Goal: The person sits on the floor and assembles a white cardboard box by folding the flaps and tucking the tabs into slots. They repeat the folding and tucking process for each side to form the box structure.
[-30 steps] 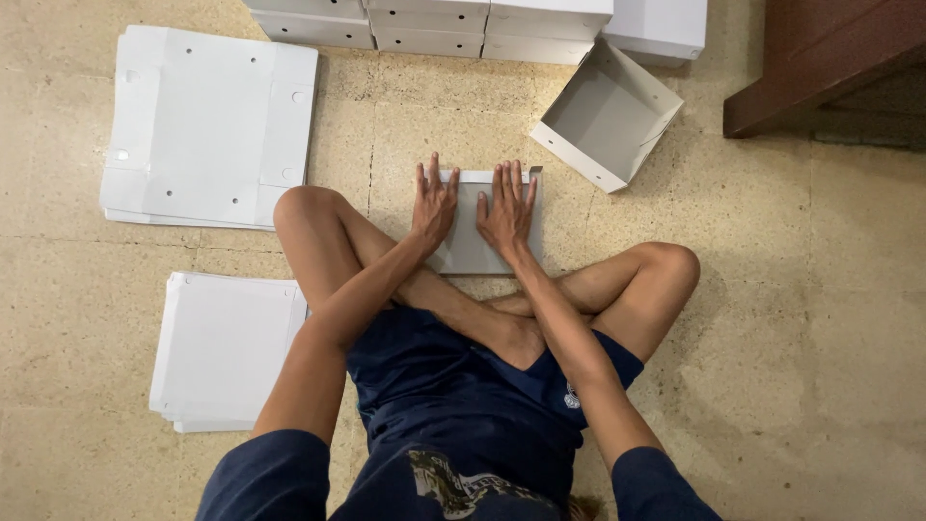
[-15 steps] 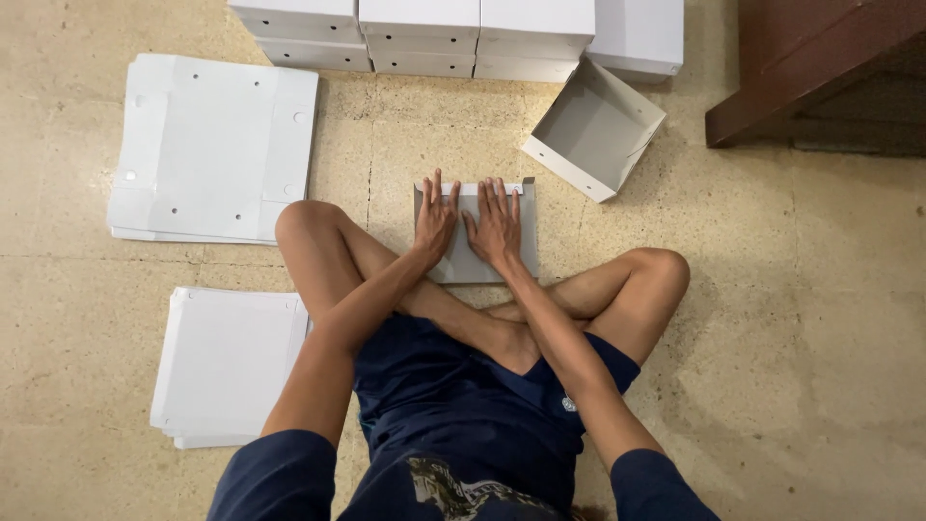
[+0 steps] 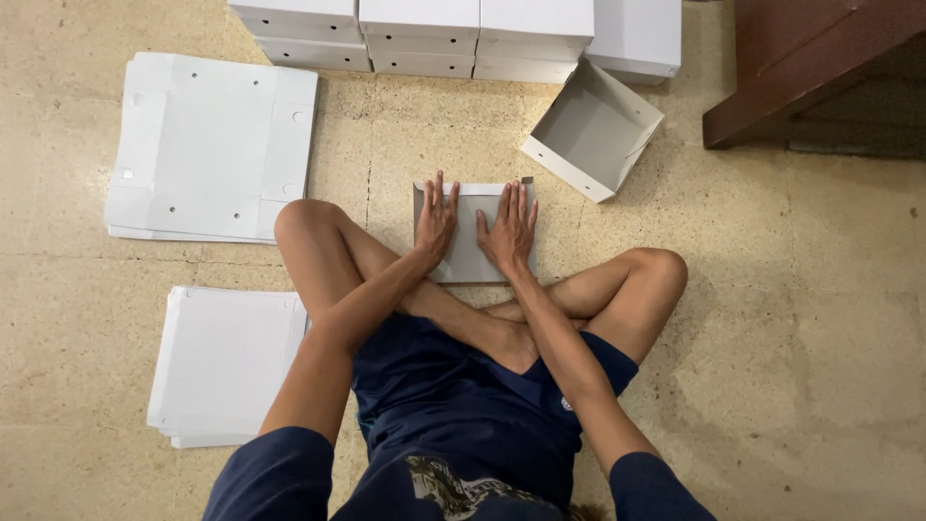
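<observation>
1. Left hand (image 3: 436, 224) and right hand (image 3: 508, 230) lie flat, fingers spread wide, pressing a grey cardboard sheet (image 3: 470, 236) on the floor (image 3: 772, 318) before the crossed legs.
2. Uneven pressure could skew a crease (judging by the spread).

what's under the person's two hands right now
A flat grey cardboard piece lies on the floor, with the left hand and right hand pressed flat on it. What lies beneath the cardboard is covered.
</observation>
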